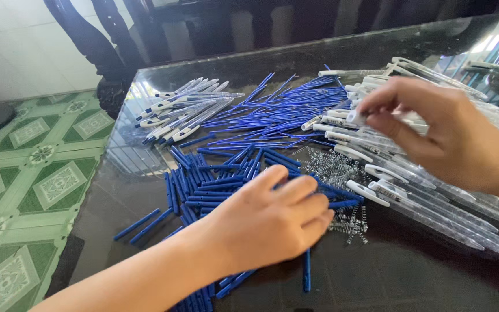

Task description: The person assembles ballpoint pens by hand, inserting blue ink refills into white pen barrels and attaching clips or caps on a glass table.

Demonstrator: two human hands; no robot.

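Here, left hand (272,222) at lower centre, lying palm-down on the blue tubes (215,185), fingers curled together over a few of them; whether any is truly pinched, cannot tell. Right hand (434,130) at upper right, thumb and forefinger closed on the white end of one barrel (354,117), lifted a little above the pile.

Just beside the left fingertips, a small heap of springs (333,167), thin and wiry, grey metal. To the right, clear barrels (428,202) with white clips, long and smooth, lying in a loose fan toward the right edge. Above centre, refills (278,110), very slim blue sticks, spread like straw. At upper left, a small group of finished pens (183,110), clear with blue inside and white clips, laid side by side.

Judging from the piles: only this small group looks assembled, and far more loose parts are left, so probably early in the work.

Under all, a dark table (411,271), glossy, with reflections. At left, a green patterned floor (24,173).
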